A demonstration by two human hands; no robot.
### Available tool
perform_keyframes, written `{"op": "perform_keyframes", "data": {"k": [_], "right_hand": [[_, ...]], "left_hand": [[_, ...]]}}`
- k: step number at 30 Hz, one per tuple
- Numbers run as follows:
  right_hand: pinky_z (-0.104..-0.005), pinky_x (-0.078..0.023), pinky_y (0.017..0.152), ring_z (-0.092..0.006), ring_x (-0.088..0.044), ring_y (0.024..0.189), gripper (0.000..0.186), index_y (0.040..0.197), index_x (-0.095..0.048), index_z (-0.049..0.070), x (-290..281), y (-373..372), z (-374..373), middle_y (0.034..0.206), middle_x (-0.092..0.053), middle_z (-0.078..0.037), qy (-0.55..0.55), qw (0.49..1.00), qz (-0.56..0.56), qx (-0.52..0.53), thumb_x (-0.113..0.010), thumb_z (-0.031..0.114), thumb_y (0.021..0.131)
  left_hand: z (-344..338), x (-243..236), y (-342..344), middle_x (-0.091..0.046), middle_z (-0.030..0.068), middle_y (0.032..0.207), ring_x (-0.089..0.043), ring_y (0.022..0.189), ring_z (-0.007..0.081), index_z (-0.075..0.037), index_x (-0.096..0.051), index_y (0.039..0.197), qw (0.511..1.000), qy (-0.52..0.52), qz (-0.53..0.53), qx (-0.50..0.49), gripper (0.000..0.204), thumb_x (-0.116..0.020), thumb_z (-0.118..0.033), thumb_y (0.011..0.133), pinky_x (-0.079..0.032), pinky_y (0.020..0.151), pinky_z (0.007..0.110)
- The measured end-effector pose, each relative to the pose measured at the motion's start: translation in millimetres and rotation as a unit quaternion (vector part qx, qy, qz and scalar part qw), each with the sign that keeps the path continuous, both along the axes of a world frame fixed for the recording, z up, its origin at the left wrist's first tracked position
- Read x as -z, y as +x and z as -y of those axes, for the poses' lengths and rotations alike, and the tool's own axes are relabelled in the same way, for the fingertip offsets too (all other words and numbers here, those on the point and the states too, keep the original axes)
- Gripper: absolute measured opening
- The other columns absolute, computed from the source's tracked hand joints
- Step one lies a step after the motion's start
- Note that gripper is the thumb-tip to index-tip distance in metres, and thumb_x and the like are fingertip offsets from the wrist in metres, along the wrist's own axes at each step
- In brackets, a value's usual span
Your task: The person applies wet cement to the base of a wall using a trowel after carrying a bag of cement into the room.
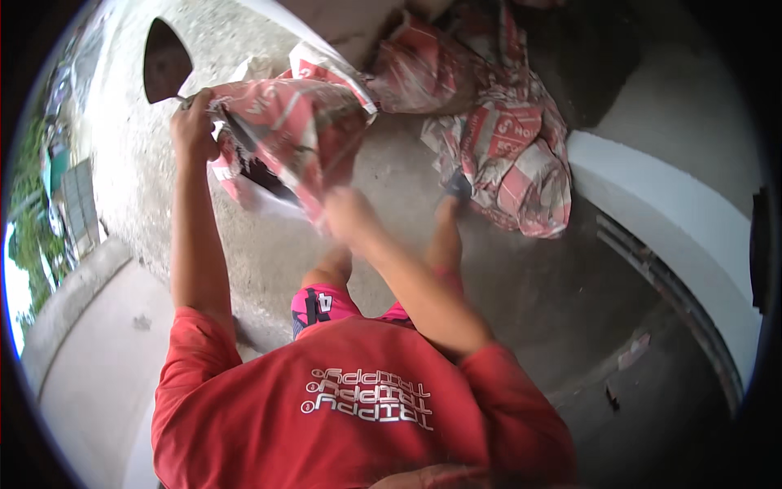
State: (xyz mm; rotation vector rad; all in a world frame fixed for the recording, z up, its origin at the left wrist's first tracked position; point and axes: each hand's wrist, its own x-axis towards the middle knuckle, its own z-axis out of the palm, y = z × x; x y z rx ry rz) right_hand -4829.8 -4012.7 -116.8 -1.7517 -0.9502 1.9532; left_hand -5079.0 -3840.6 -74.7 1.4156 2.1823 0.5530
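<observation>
A torn red-and-white paper sack (314,122) hangs in front of me, its dark inside showing through a ragged mouth. My left hand (194,134) is closed at its upper left edge. From that same hand a pointed trowel (167,65) sticks up, its leaf-shaped blade above the fist and its handle hidden in my fingers. Slightly blurred, my right hand (350,216) is closed on the sack's lower right edge.
Crumpled red-and-white sacks (521,163) lie in a heap at the right, beside my foot. A white curved ledge (668,187) and dark rails (668,285) run along the right side. A low concrete wall (77,285) borders the left, with greenery beyond.
</observation>
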Motion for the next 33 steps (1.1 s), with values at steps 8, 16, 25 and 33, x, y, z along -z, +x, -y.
{"op": "perform_keyframes", "data": {"k": [8, 16, 25, 33], "right_hand": [[-0.0507, -0.056, 0.067, -0.0298, -0.071, 0.078, 0.037, 0.077, -0.069, 0.002, 146, -56, -77, 0.078, -0.070, -0.016, -0.149, 0.987, -0.014, 0.053, -0.047, 0.028, 0.093], [-0.0461, -0.051, 0.086, -0.0414, -0.066, 0.097, 0.039, 0.094, -0.072, -0.001, 145, -61, -54, 0.099, -0.068, -0.027, -0.052, 0.998, 0.009, 0.033, -0.047, 0.030, 0.093], [-0.0435, -0.052, 0.086, -0.0374, -0.066, 0.103, 0.034, 0.103, -0.068, -0.003, 196, -40, -20, 0.108, -0.068, -0.026, -0.112, 0.987, 0.065, -0.099, -0.049, 0.016, 0.083], [-0.0438, -0.050, 0.088, -0.0384, -0.065, 0.104, 0.035, 0.101, -0.069, -0.005, 186, -38, -16, 0.108, -0.067, -0.028, 0.052, 0.957, 0.132, -0.252, -0.048, 0.016, 0.082]], "left_hand": [[-4, 111, 19, -0.073, 0.0149, 0.094, -0.069, 0.080, 0.0285, -0.007, -0.075, 0.104, 0.986, -0.133, -0.045, -0.086, 0.050, -0.059, -0.052, 0.089, -0.052, 0.069, 0.040], [127, 157, -2, -0.065, 0.0187, 0.124, -0.065, 0.111, 0.0277, 0.001, -0.062, 0.127, 0.966, 0.113, -0.115, -0.203, 0.054, -0.061, -0.041, 0.094, -0.050, 0.090, 0.036], [120, 165, 16, -0.068, 0.0159, 0.109, -0.067, 0.091, 0.0253, -0.002, -0.052, 0.138, 0.970, 0.022, 0.040, -0.239, 0.077, -0.076, -0.047, 0.080, -0.050, 0.081, 0.040], [81, 163, -13, -0.061, 0.0196, 0.118, -0.060, 0.108, 0.0323, 0.005, -0.051, 0.122, 0.970, 0.114, -0.013, -0.212, 0.083, -0.089, -0.042, 0.064, -0.045, 0.094, 0.041]]}}
